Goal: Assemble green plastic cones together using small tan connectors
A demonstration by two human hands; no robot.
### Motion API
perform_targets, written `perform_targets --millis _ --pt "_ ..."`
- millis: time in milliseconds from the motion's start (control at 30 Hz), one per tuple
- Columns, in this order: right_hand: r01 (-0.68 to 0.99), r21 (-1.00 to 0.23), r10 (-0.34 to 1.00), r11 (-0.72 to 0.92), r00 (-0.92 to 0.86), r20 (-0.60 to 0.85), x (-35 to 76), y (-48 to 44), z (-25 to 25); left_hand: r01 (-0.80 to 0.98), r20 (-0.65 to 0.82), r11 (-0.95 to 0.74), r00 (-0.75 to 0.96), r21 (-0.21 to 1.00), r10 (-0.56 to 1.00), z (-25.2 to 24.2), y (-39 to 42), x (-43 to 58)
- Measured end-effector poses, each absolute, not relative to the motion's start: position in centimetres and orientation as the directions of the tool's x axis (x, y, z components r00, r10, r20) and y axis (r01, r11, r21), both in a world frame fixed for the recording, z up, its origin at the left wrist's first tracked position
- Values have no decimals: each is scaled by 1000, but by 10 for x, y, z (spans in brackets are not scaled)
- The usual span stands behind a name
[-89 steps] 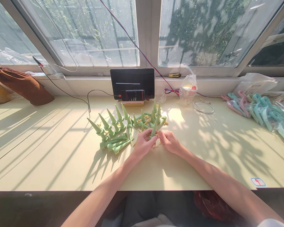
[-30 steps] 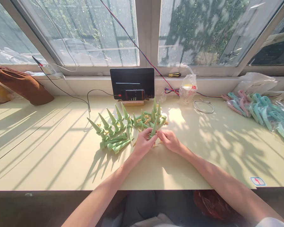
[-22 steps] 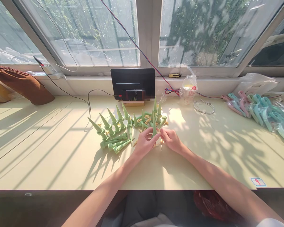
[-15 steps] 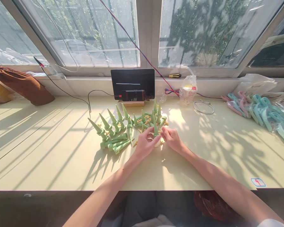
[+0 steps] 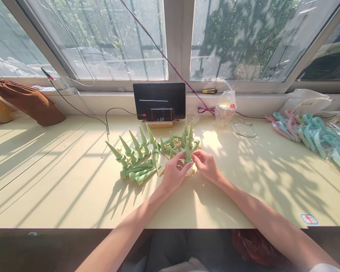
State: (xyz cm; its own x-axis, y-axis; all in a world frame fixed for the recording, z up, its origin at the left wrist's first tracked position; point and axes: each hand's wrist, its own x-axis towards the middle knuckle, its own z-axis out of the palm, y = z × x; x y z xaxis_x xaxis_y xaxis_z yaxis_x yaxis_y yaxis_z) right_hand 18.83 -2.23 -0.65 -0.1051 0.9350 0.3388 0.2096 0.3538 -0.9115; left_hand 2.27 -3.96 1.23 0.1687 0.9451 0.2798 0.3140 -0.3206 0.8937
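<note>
My left hand (image 5: 173, 174) and my right hand (image 5: 207, 166) meet at the middle of the pale table (image 5: 59, 192), both pinched on one green cone spike (image 5: 187, 152) that stands upright between the fingertips. Just beyond them lies a heap of loose green cones (image 5: 179, 141) mixed with small yellow bits. To the left stands a row of assembled green spikes (image 5: 132, 149), points up and tilted, with three more lying flat (image 5: 140, 172) in front of them.
A dark tablet (image 5: 159, 100) with a phone (image 5: 159, 114) propped before it stands at the window ledge. A plastic bag (image 5: 225, 104) and coiled white cable (image 5: 243, 128) lie right of it. Teal and pink clips (image 5: 314, 130) pile at far right; a brown bag (image 5: 25, 102) at far left.
The cone between my hands has turned from leaning right to standing upright, and both hands have shifted slightly away from me toward the loose heap.
</note>
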Motion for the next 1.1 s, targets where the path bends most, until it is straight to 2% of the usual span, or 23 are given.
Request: perform_targets --millis 233,400,833,1100 --pt "365 -876 939 315 14 344 192 -17 -7 306 328 -356 142 883 934 6 -38 21" --pt "451 -856 955 254 23 296 194 -16 -6 364 361 -399 170 842 917 4 -37 21" --pt "487 -851 972 196 21 235 195 -11 -9 396 393 -430 175 811 903 3 -37 22" --pt "499 -840 961 213 49 272 195 -11 -11 399 384 -423 179 813 906 4 -38 21"
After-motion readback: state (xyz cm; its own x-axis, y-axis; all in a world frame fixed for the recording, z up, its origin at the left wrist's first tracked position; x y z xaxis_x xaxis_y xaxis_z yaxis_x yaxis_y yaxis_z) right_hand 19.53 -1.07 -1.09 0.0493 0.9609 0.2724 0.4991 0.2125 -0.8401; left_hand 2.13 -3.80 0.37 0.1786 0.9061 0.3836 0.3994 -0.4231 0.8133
